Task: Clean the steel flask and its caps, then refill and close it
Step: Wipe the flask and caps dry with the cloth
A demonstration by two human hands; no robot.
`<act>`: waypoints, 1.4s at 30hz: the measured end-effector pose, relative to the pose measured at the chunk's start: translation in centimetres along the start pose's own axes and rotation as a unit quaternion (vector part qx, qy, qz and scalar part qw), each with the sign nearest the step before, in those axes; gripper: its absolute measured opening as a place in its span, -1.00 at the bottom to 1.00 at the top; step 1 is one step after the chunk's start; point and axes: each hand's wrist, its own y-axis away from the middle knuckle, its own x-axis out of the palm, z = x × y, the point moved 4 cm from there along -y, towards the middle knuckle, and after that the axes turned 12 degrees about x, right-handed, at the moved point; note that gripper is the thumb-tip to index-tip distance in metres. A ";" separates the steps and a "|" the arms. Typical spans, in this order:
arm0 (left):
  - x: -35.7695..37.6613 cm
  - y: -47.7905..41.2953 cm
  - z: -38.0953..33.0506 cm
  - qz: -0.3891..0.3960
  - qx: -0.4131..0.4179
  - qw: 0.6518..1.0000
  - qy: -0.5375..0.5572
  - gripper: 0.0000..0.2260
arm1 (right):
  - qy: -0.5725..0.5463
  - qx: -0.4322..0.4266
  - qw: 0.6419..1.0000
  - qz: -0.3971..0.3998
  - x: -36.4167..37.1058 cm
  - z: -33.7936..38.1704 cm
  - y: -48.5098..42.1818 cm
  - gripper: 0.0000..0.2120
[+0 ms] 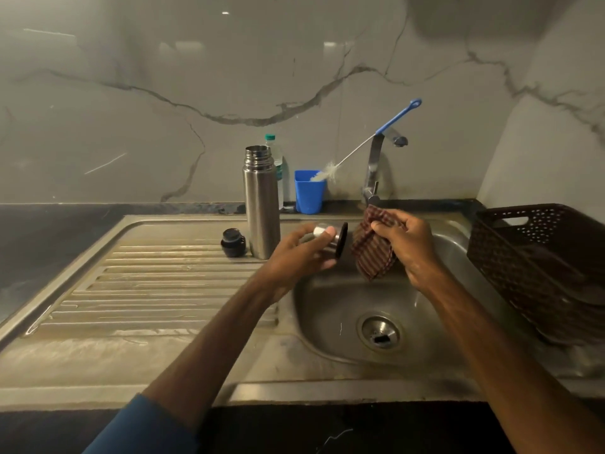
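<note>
Forearms [212,339] span the sink [327,355]: left hand [301,253] grips the steel cap [329,239], dark end turned toward three o'clock to meet the cloth [373,253] bunched in the right hand [409,244]. Uncapped flask [262,204] stands at ten o'clock.

Flask [262,204] on drainboard [157,283], stopper [233,242] left, cup [308,191] behind-R.

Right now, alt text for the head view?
Over the sink, the left hand holds the steel cap, the right hand a checked cloth beside it. The open flask and black stopper stand on the drainboard.
</note>
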 end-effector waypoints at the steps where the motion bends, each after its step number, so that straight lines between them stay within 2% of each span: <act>1: 0.6 -0.8 0.5 0.003 -0.011 0.999 0.034 -0.66 | 0.001 -0.010 1.000 -0.012 -0.5 0.0 -0.3 -0.73; 5: 2.3 -2.9 2.7 0.006 -0.053 0.995 0.083 -0.62 | -0.005 -0.026 0.999 -0.030 -1.5 -0.9 -1.2 -0.78; 8: 2.8 -3.8 3.8 0.026 -0.040 0.997 0.068 -0.66 | 0.022 -0.048 0.998 -0.034 -0.8 -1.6 -1.3 -0.78; 13: 1.4 -4.1 4.5 -0.003 -0.031 0.997 0.076 -0.64 | 0.053 -0.114 0.992 -0.016 0.5 -1.1 0.0 -0.74; 16: 0.9 -3.9 4.6 -0.015 -0.004 0.998 0.063 -0.64 | 0.111 -0.179 0.977 0.010 1.7 -0.6 1.4 -0.75; 18: 0.8 -3.8 4.4 -0.028 0.018 0.998 0.046 -0.63 | 0.121 -0.194 0.973 0.011 1.9 -0.6 1.6 -0.75; 22: 0.7 -3.5 4.3 -0.014 0.039 0.999 -0.014 -0.64 | 0.134 -0.178 0.975 -0.017 1.6 -1.2 0.9 -0.76; 28: 1.0 -3.4 4.7 -0.015 0.063 0.997 -0.051 -0.49 | 0.138 -0.148 0.978 -0.042 1.4 -1.8 0.6 -0.74; 34: 0.7 -3.6 4.1 -0.020 0.148 0.968 -0.202 -0.43 | 0.141 -0.149 0.977 -0.058 1.4 -1.6 1.0 -0.75; 37: 0.6 -3.4 4.0 -0.050 0.157 0.959 -0.232 -0.42 | 0.140 -0.140 0.979 -0.048 1.7 -1.8 1.0 -0.76; 40: 0.5 -3.1 3.6 -0.100 0.164 0.958 -0.215 -0.44 | 0.134 -0.118 0.983 -0.043 1.6 -2.0 1.0 -0.78; 42: 0.5 -3.1 3.3 -0.108 0.169 0.956 -0.215 -0.46 | 0.129 -0.109 0.985 -0.038 1.7 -2.0 1.1 -0.79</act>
